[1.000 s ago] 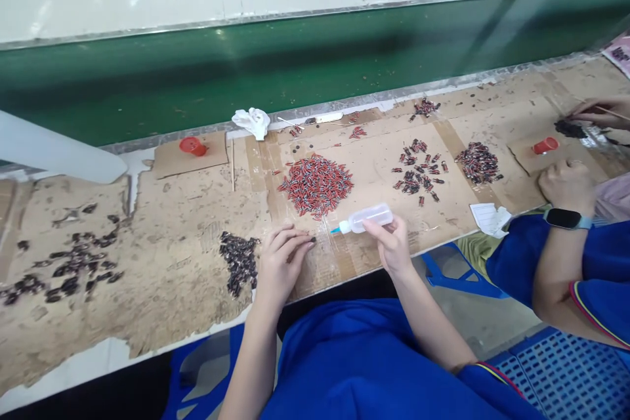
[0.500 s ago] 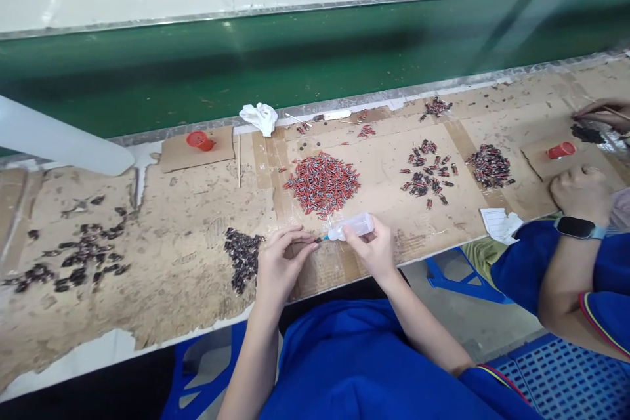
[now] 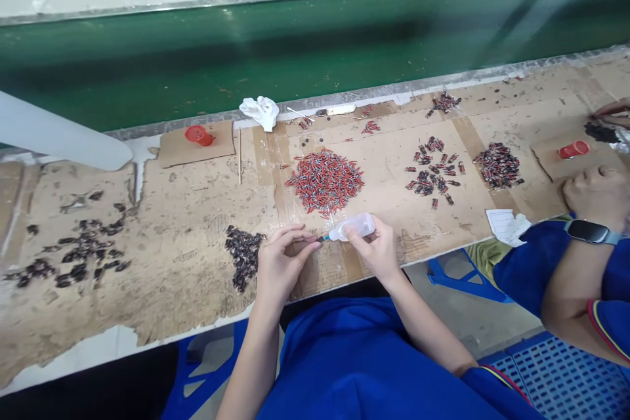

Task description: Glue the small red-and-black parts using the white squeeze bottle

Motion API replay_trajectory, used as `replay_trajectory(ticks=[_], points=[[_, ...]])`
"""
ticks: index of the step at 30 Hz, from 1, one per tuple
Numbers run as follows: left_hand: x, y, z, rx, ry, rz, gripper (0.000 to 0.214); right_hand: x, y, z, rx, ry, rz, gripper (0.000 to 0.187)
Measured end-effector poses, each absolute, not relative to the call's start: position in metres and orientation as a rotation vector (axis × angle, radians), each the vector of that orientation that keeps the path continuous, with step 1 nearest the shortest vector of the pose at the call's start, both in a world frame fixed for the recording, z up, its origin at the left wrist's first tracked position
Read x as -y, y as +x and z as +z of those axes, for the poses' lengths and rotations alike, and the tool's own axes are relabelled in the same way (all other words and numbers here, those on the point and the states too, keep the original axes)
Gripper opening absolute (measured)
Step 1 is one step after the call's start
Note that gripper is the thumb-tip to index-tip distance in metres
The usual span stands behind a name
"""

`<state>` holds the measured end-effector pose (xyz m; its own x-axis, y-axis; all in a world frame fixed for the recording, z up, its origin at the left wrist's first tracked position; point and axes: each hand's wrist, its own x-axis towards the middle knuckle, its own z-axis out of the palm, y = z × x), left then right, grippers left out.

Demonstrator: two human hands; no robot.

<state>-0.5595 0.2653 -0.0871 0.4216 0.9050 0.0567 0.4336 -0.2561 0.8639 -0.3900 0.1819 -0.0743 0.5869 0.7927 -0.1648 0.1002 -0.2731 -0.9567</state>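
Note:
My right hand (image 3: pixel 378 249) grips a clear squeeze bottle (image 3: pixel 358 226) with a thin blue-green tip, held nearly level and pointing left. Between thumb and fingertips my left hand (image 3: pixel 285 254) pinches a small dark part (image 3: pixel 320 239), and the bottle's tip is at it; whether they touch I cannot tell. Just beyond both hands lies a heap of small red and silver parts (image 3: pixel 325 180). A pile of small black parts (image 3: pixel 242 256) sits left of my left hand, partly hidden by it.
Cardboard (image 3: pixel 187 223) covers the bench. More black parts (image 3: pixel 88 246) are scattered at the left. A red cup (image 3: pixel 199 136), a crumpled white tissue (image 3: pixel 260 111) and red-black parts (image 3: pixel 433 170) lie around. At right, a co-worker's hand (image 3: pixel 595 193) rests by another red cup (image 3: pixel 575 149).
The view has shifted slightly, so the bench's far side sits a little higher in the picture. Both hands keep their hold, with the bottle's tip still at the dark part.

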Motion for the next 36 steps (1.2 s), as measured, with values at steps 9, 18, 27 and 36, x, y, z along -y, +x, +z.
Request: replay_trajectory(ticks=[9,18,27,36], points=[[-0.2659,-0.5600,-0.0858,-1.158,1.847,0.720,0.011,-0.1812,-0.3897,-0.0738,0.689,-1.700,0.765,0.027],[-0.2643,-0.5602,-0.0844,-1.161,1.857,0.710,0.011,-0.1804,-0.3889,-0.0770,0.745,-1.684,0.828,0.027],[-0.2636,-0.5607,-0.0859,-1.169,1.854,0.707,0.012,-0.1813,-0.3892,-0.0731,0.669,-1.684,0.762,0.027],[-0.2629,-0.5600,-0.0851,-1.162,1.876,0.719,0.010,-0.1826,-0.3899,-0.0721,0.690,-1.696,0.781,0.025]])
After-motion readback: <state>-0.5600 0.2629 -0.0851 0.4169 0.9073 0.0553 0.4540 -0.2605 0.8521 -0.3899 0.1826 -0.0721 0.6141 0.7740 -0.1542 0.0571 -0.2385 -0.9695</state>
